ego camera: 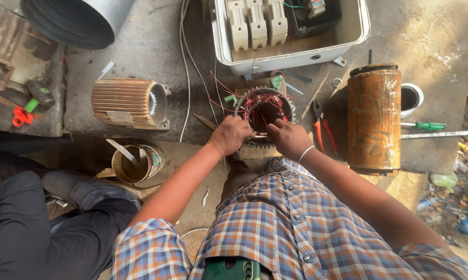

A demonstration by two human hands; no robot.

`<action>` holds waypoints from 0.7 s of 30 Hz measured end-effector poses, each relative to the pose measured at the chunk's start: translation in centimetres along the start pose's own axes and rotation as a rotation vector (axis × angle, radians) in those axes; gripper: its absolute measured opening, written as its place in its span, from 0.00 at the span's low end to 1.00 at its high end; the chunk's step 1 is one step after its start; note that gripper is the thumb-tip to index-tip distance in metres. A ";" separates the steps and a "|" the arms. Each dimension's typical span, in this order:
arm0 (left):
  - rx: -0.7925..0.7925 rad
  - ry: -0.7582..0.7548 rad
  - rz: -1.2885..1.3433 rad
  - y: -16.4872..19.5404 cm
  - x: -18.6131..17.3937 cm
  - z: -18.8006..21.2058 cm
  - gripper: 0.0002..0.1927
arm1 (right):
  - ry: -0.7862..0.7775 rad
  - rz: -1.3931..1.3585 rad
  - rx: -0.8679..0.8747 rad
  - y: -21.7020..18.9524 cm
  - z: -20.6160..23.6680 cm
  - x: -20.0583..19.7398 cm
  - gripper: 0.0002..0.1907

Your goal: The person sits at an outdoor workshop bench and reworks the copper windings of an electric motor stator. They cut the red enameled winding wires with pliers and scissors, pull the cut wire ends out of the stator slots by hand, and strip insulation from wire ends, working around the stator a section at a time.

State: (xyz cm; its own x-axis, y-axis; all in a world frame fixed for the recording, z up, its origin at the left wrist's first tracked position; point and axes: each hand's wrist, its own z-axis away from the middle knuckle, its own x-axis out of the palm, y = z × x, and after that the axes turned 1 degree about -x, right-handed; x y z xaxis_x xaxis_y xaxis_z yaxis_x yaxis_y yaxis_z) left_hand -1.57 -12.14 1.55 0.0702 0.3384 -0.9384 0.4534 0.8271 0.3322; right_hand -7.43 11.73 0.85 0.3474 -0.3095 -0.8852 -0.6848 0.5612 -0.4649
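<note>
- Left hand [230,135] curled knuckles-up over the near left rim of a round motor stator [264,111], fingers bent and closed down onto the winding edge; thumb hidden, so exact pinch not clear.
- Left forearm bare, running up from the lower left, elbow bent outward, checked sleeve at the shoulder.
- Right hand [288,137] bent at the wrist, fingers folded in and pressed on the near right rim of the same stator, just beside the left hand; what lies under the fingertips not visible.
- Thin white bangle [306,153] round the right wrist.
- Stator upright on the grey slab [140,57], open end up, red wires [229,91] looping across its mouth and trailing up toward a white switch box [291,31].
- Red-handled pliers [323,129] on the slab just right of the right hand.
- Rusty brown cylinder [374,118] lying beyond the pliers, a green-handled screwdriver [424,125] further right.
- Ribbed motor housing [129,102] on its side, well left of the stator.
- Open tin can [138,163] with a strip sticking out, below that housing.
- Another person's dark trouser leg [31,228] at lower left.
</note>
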 end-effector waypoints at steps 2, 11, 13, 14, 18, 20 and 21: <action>-0.242 0.001 0.187 0.6 -0.3 -0.4 0.05 | 0.022 0.028 -0.019 -0.1 0.1 0.0 0.07; -0.623 -0.214 0.036 2.0 0.3 -3.0 0.07 | 0.080 -0.027 0.004 -0.3 0.1 0.2 0.07; -0.594 -0.255 0.000 1.8 0.3 -3.6 0.06 | 0.078 -0.013 0.014 -0.4 0.0 0.5 0.07; -0.579 -0.263 -0.021 1.6 0.2 -4.1 0.07 | 0.084 0.002 0.013 -0.2 0.0 0.7 0.07; -0.541 -0.256 -0.047 1.1 -0.6 -4.3 0.15 | 0.125 -0.222 0.027 1.2 1.0 1.0 0.07; -0.518 -0.161 0.127 1.0 -0.5 -2.3 0.15 | 0.229 -0.545 0.002 2.8 2.7 0.6 0.08; -0.537 0.049 0.182 1.3 0.0 -1.1 0.15 | 0.260 -0.578 0.183 3.7 3.7 0.3 0.09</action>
State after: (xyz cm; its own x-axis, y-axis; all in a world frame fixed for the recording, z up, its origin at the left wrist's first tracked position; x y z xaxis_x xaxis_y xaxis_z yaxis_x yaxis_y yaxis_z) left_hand -1.94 -10.61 2.10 0.0575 0.5066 -0.8603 -0.0782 0.8613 0.5020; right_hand -7.48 16.55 -1.18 0.4450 -0.7626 -0.4694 -0.3065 0.3628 -0.8800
